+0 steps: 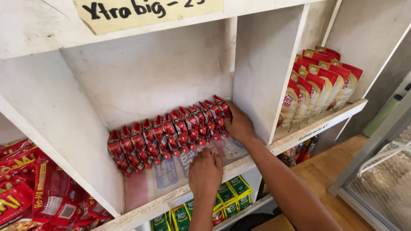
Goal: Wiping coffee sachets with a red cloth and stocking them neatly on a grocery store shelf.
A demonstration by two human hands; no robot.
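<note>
A row of several small red sachets (167, 132) stands on edge along the back of a white shelf compartment (141, 77). My right hand (239, 125) presses against the right end of the row, close to the compartment's divider. My left hand (205, 171) rests at the front of the shelf, fingers curled and touching the lower edge of the sachets near the middle of the row. A printed sheet (171, 171) lines the shelf floor beneath them.
Red and cream pouches (319, 85) fill the compartment to the right. Red snack packets (30, 188) are piled in the left compartment. Green and yellow packs (227, 196) sit on the shelf below. A paper label (145, 10) is stuck above. Wooden floor (338, 175) lies at right.
</note>
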